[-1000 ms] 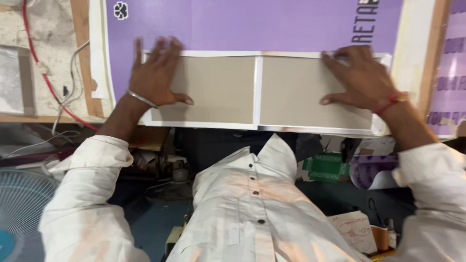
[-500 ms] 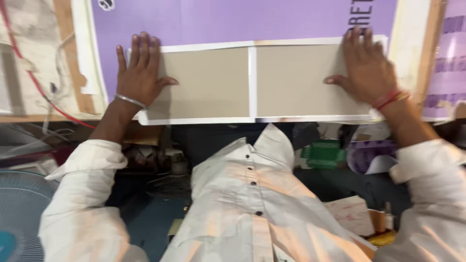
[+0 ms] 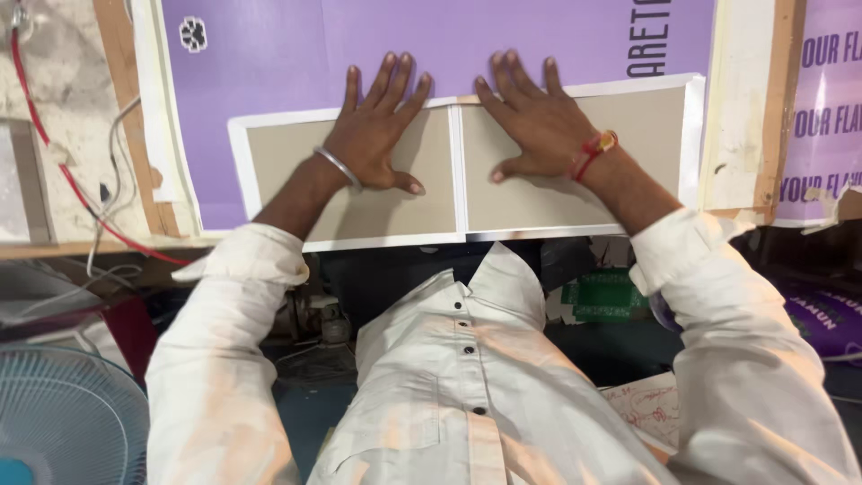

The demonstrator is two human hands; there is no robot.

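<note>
Pressing down with both palms, the person leans over the near edge of the bench (image 3: 63,242), where two grey boards (image 3: 359,193) lie side by side on a white-backed sheet, a narrow white gap between them. The left hand (image 3: 377,135) lies flat on the left board and the right hand (image 3: 534,126) flat on the right one, fingers (image 3: 395,76) spread and gripping nothing, both close to the middle gap. The boards look already placed; the white margins around them are not yet folded over. Beyond lies one purple printed sheet (image 3: 296,54). Count: two boards, two hands, one bangle, one red thread.
</note>
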